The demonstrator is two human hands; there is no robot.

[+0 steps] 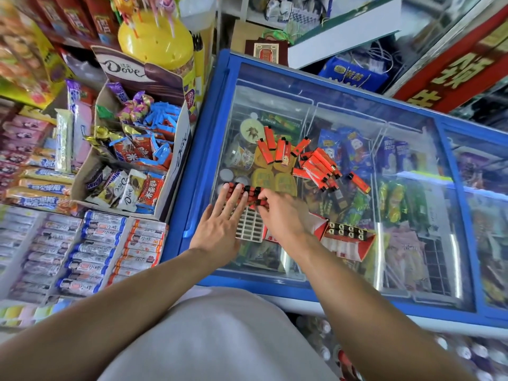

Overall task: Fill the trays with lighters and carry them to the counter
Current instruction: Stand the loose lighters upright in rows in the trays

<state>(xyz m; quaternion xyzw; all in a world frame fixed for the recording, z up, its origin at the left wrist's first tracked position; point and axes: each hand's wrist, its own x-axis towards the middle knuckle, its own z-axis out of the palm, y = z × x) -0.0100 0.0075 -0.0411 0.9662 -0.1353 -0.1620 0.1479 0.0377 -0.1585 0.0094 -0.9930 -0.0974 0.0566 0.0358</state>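
A white grid tray lies on the glass lid of the blue freezer. Its far rows hold red lighters with black caps. My left hand lies flat on the tray's left side, fingers straight and resting on the standing lighters. My right hand is curled over the tray's right edge, fingertips pinching a lighter at a slot. Several loose red lighters are scattered on the glass beyond. A red-and-white carton with black-capped lighters sits to the right.
An open Dove box of candy stands left of the freezer. Rows of packaged snacks fill the shelf at lower left. A yellow lollipop tub sits behind the box. Red signage borders the far right.
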